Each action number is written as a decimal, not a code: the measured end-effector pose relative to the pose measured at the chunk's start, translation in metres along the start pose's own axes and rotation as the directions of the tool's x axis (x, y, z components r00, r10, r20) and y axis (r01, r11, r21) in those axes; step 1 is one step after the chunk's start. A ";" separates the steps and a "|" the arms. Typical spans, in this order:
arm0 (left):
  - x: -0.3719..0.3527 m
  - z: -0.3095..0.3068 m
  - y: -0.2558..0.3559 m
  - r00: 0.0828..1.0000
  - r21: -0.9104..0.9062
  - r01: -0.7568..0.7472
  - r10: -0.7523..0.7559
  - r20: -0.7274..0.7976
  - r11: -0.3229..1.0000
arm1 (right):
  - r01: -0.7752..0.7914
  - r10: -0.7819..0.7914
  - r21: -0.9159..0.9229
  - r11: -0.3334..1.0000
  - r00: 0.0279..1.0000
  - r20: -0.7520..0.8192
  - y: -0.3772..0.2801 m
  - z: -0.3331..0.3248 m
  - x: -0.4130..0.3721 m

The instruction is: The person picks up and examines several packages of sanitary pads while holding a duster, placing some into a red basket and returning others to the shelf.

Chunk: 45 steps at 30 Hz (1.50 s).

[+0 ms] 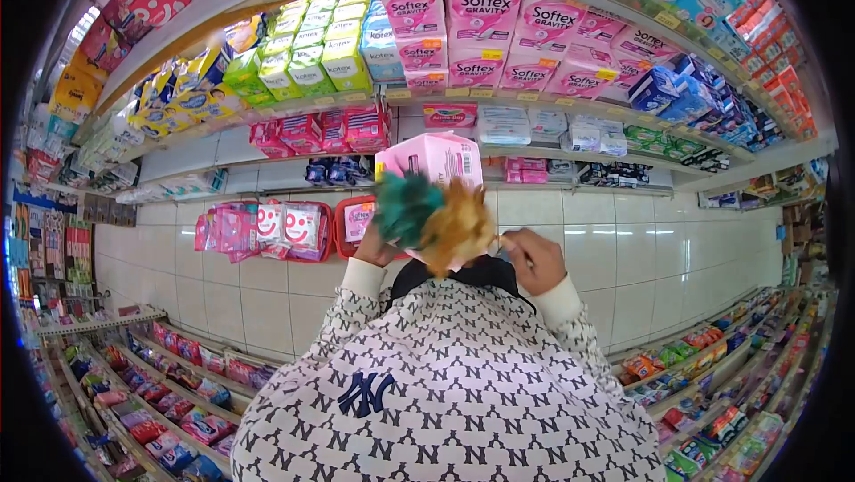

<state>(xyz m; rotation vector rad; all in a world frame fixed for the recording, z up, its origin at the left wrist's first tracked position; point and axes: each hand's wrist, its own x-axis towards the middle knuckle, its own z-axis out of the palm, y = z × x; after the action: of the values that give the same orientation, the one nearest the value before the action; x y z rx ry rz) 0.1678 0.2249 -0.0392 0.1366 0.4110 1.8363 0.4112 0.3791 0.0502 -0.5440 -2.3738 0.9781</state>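
A pink and white pack [450, 154] with a barcode stands in front of me at chest height. My left hand [372, 246] is closed at its lower left side, with the fingertips hidden. My right hand [536, 259] has its fingers curled round the thin handle of a feather duster [459, 224], to the right of the pack. The duster's fluffy head, green on the left and golden brown on the right, is blurred and covers the pack's lower front.
Shelves ahead hold Softex packs [485, 15] and green Kotex packs [343, 59]. Red baskets with smiley-face packs [301, 226] and a pink pack [358, 219] sit on the tiled floor [610, 255]. More stocked shelves [191, 424] curve round behind me on both sides.
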 end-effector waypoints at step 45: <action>0.012 -0.008 -0.044 0.986 0.527 -0.168 0.144 0.087 0.833 | -0.621 0.587 0.741 0.254 0.708 0.392 0.026 0.033 -0.006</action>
<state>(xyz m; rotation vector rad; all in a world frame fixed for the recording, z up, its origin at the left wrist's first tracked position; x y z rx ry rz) 0.2015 0.2450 -0.0633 0.6090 0.8997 1.8303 0.4007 0.3755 0.0087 -1.0481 -1.2932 2.3147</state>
